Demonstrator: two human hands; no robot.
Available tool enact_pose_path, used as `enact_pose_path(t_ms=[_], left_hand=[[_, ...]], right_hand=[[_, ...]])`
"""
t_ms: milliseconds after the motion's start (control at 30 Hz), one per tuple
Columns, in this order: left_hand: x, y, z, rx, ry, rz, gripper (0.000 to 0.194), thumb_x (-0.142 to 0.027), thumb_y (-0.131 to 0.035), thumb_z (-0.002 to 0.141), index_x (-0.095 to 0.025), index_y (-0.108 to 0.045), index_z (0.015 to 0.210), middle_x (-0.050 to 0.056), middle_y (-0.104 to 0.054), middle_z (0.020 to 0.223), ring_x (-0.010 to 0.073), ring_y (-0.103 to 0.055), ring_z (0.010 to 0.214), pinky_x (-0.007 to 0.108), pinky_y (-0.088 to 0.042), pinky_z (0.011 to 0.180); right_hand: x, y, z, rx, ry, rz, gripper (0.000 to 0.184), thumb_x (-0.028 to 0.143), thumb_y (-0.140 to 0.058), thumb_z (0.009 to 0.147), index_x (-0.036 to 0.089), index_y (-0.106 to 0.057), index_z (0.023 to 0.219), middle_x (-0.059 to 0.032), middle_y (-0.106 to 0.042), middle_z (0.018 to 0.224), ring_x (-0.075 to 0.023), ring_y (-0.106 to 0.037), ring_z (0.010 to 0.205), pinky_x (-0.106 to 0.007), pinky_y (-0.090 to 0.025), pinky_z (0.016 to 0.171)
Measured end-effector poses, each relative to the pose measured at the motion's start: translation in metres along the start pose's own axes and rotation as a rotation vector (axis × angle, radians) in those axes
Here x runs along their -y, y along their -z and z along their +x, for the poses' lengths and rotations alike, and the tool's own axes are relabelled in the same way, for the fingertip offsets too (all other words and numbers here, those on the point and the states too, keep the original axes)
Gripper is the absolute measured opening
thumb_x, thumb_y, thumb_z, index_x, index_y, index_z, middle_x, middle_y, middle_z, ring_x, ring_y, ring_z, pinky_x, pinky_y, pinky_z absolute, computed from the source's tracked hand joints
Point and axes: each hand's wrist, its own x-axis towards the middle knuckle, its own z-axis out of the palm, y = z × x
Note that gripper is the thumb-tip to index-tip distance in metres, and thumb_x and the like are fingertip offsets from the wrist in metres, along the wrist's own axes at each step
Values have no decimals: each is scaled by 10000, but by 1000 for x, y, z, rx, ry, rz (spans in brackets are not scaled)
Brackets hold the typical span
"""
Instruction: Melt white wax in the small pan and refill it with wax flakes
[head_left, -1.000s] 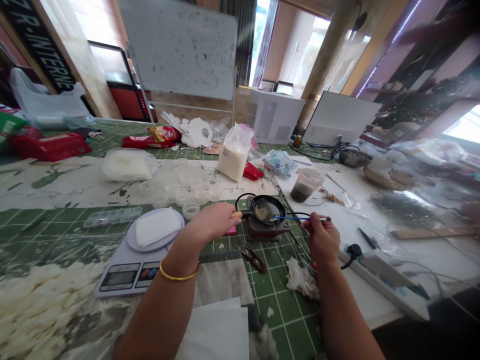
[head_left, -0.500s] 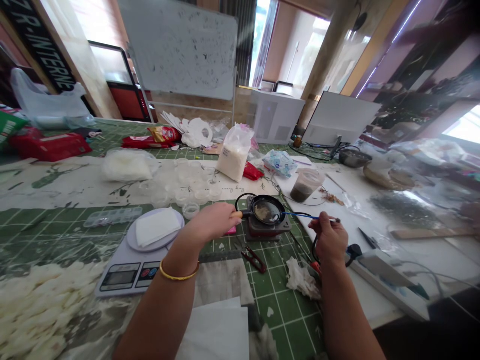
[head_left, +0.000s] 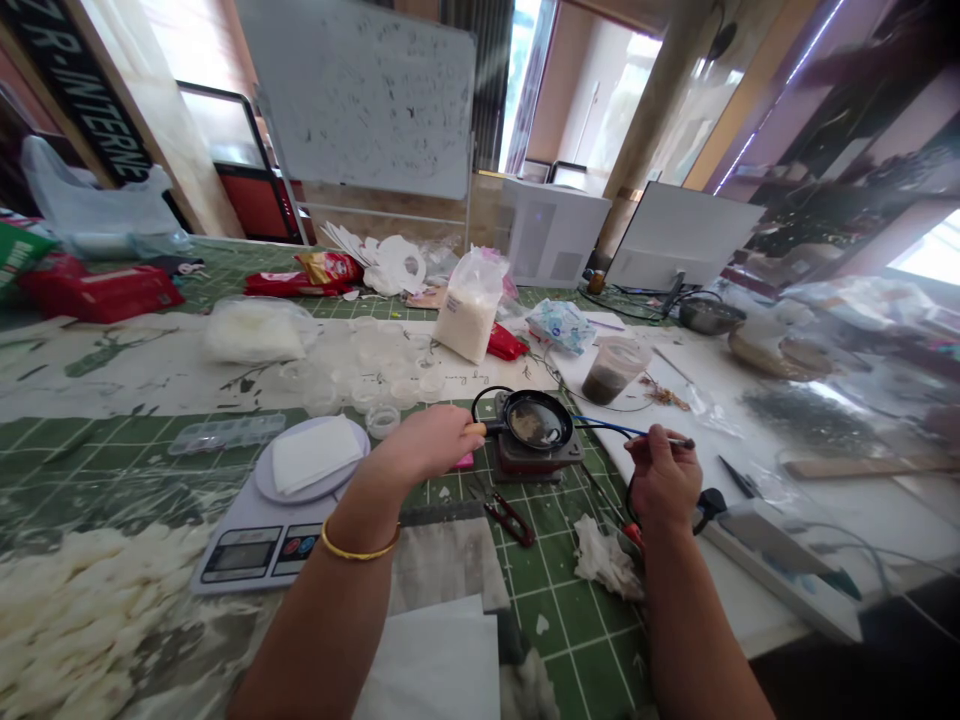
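Observation:
My left hand [head_left: 439, 440] is wrapped round the handle of a small black frying pan [head_left: 562, 408]. The pan rests on a small dark electric hot plate [head_left: 536, 460], with clear liquid and a pale grainy patch inside. Pinched between the fingers of my right hand [head_left: 664, 480] is a thin blue stick with a dark end [head_left: 626, 430]. It points left, its tip beside the pan's right rim; I cannot tell whether they touch. Red-handled thread snips [head_left: 511, 518] lie in front of the hot plate.
A kitchen scale [head_left: 259, 545] bearing white sheets stands left of my left arm. Pale wax-like pieces [head_left: 90, 610] lie at the lower left. Behind the pan are a bag of white granules [head_left: 471, 312] and a cup of dark contents [head_left: 611, 372]. A power strip [head_left: 780, 570] lies right.
My right hand has shifted slightly right, drawing the blue stick's tip back from over the pan to its rim. My left hand stays on the pan's handle.

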Motion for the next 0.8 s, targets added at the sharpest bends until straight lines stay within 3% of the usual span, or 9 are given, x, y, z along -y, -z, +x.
enact_pose_path(t_ms=[133,333,500,567,700,800], left_hand=[[-1,0,1,1,-6,1,360,-473,-345,822,-186,-523,699,54,-605,796,162,-511,626,266,-299,511],[2,-6,5,-19,-48,-48,317,-457,-380,800,-189,-484,666,44,-592,780,163,-506,642,265,-305,522],[1,-12,9,-36,-78,-92,313,-452,-388,799,-190,-471,650,37,-591,772,165,-517,668,261,-325,548],[-1,-13,9,-46,-92,-92,310,-439,-390,804,-188,-470,641,37,-592,769,166,-520,675,258,-325,550],[-3,-14,10,-84,-112,-83,293,-420,-398,805,-189,-487,648,35,-594,749,167,-527,681,253,-319,548],[-5,-15,10,-95,-114,-88,303,-425,-402,800,-188,-491,634,30,-592,721,163,-526,657,251,-314,534]], right_hand=[[-1,-2,-4,189,-102,-47,272,350,-712,662,179,-520,748,60,-593,557,-69,-567,535,-195,-478,573],[0,2,1,-22,41,-68,287,352,-725,637,183,-525,753,78,-566,530,-65,-546,501,-204,-480,561],[1,0,-3,190,-112,-47,286,364,-716,647,180,-518,741,63,-579,562,-68,-559,527,-197,-468,558],[1,0,-3,168,-94,-100,275,370,-703,664,174,-525,737,53,-588,563,-67,-556,527,-195,-466,561],[1,3,2,-31,48,-72,289,376,-708,652,187,-516,759,77,-568,522,-62,-542,497,-193,-468,559],[2,2,0,77,-16,1,306,391,-711,639,194,-507,753,82,-551,516,-70,-547,499,-213,-475,563]])
